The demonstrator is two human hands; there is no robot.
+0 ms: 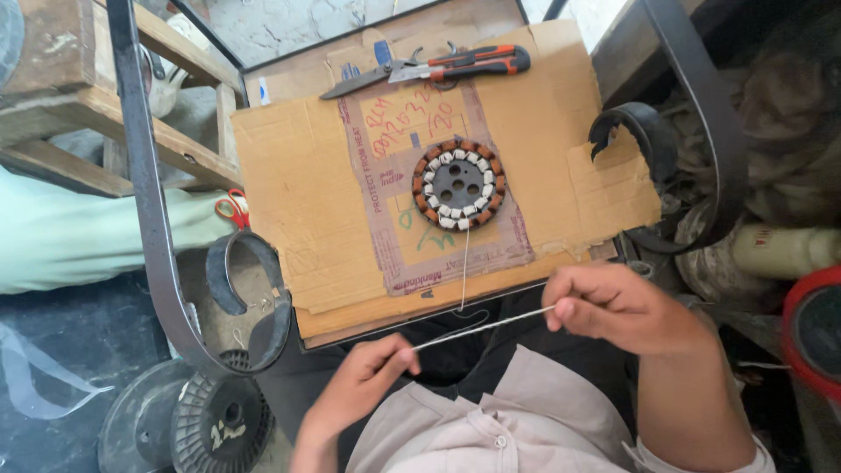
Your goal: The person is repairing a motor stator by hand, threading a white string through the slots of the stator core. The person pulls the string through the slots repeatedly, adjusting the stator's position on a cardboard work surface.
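Both hands gripping: left hand (363, 385) and right hand (604, 302) pinching thin white sleeve (482, 328) taut, below round copper-wound stator (459, 185); advisable keeping tension even.

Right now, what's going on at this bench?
A person sits at a cardboard sheet and stretches a thin white strand between both hands: the left hand pinches one end, the right hand the other. A second thin line runs from the strand up to a round stator with copper-coloured windings, lying flat on the cardboard. Pliers and a cutter lie at the far edge, untouched.
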